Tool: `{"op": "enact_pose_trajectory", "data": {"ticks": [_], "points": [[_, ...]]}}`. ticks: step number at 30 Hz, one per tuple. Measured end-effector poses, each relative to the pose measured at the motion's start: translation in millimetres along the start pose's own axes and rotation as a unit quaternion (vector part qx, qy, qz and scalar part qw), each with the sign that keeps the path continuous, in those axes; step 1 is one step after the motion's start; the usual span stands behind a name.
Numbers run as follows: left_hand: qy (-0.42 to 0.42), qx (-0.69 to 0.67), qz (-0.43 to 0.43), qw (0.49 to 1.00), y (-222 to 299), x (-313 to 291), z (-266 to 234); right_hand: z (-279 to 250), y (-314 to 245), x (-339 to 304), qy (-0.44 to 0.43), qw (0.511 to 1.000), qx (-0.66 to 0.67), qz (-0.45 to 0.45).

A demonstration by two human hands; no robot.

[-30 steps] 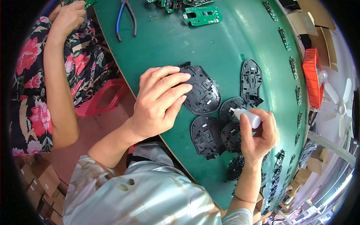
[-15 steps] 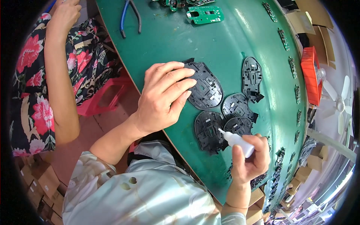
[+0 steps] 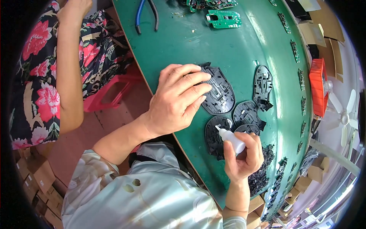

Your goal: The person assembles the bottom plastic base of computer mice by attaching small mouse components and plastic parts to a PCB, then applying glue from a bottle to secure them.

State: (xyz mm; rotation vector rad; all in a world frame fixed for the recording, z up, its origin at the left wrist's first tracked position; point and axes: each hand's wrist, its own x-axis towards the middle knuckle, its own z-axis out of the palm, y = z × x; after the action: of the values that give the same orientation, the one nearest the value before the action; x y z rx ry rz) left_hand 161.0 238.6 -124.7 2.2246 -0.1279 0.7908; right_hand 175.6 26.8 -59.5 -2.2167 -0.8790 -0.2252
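Note:
My left hand (image 3: 178, 100) lies with fingers stretched out over the left edge of a black plastic shell (image 3: 219, 91) with a ribbed, slotted inside. The fingertips touch or nearly touch it. My right hand (image 3: 244, 158) is closed round a small white squeeze bottle (image 3: 233, 142) with a thin nozzle. Its tip points at a second black shell (image 3: 212, 139) nearer to me; whether it touches cannot be made out. Just right of these lie a third shell (image 3: 244, 113) and a fourth (image 3: 249, 129), partly hidden by my right hand. A narrower black shell (image 3: 263, 82) stands apart farther right.
Pliers (image 3: 146, 15) and a green circuit board (image 3: 224, 19) lie at the far side of the green table (image 3: 179, 45). Small boards (image 3: 295, 51) line its right side. Small black parts (image 3: 262, 173) are heaped beyond my right hand. Another person's arm (image 3: 70, 72) is at left.
The whole view has shifted, so the table's things sit farther right and lower. Against the near shell, the bottle's nozzle has moved left and slightly away from me. My left hand keeps its place.

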Motion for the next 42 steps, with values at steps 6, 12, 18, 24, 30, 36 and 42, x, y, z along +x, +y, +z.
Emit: {"op": "enact_pose_trajectory", "data": {"ticks": [6,12,18,24,30,36,42], "points": [[0.002,-0.008,0.000,1.000,-5,-2,0,3,-2,2,0.009,1.000,-0.004,-0.018],[0.009,-0.005,0.003,1.000,-6,-2,-1,5,1,2,0.005,1.000,-0.001,-0.017],[0.003,-0.001,0.003,1.000,-3,-1,1,3,1,2,-0.001,1.000,-0.003,-0.020],[-0.006,0.010,0.002,1.000,0,-1,2,2,-3,1,-0.009,1.000,0.003,-0.012],[-0.018,0.019,0.004,1.000,3,2,2,-21,-3,-8,0.049,0.999,-0.015,0.001],[-0.018,0.031,0.011,0.999,1,3,0,-41,16,-31,0.189,0.977,-0.043,0.092],[-0.044,0.036,0.002,0.998,2,3,-2,-41,20,-38,0.148,0.983,-0.073,0.074]]}}
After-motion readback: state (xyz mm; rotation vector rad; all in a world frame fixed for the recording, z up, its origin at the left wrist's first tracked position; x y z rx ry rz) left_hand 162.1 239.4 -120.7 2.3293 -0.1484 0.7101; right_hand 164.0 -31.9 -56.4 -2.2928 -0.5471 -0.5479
